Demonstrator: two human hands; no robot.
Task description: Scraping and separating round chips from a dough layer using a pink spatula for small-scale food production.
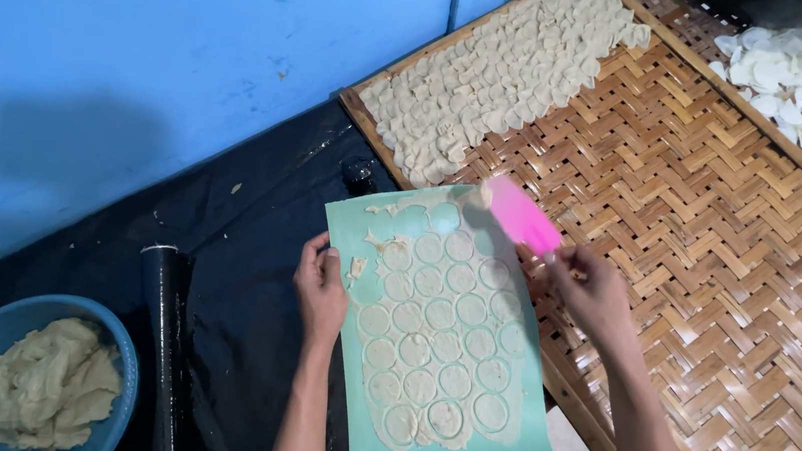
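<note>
**Thin dough sheet on a flexible mat: handle from the edges**

The woven bamboo tray (pixel 715 292) fills your right side, with a batch of cut dough discs (pixel 499 75) lying at its far end. The black-covered worktop (pixel 245 268) carries the pale green mat (pixel 366 222), which overlaps the tray's edge. The rolled dough sheet (pixel 438 341) on it, scored into circles, looks soft, thin and easily torn, so support it by the mat, not the dough. Your left hand (pixel 320 292) presses the mat's left edge, fingers curled over it. Your right hand (pixel 590 289) has its grip closed on a pink scraper (pixel 521 216), whose blade reaches the sheet's far end.
</note>
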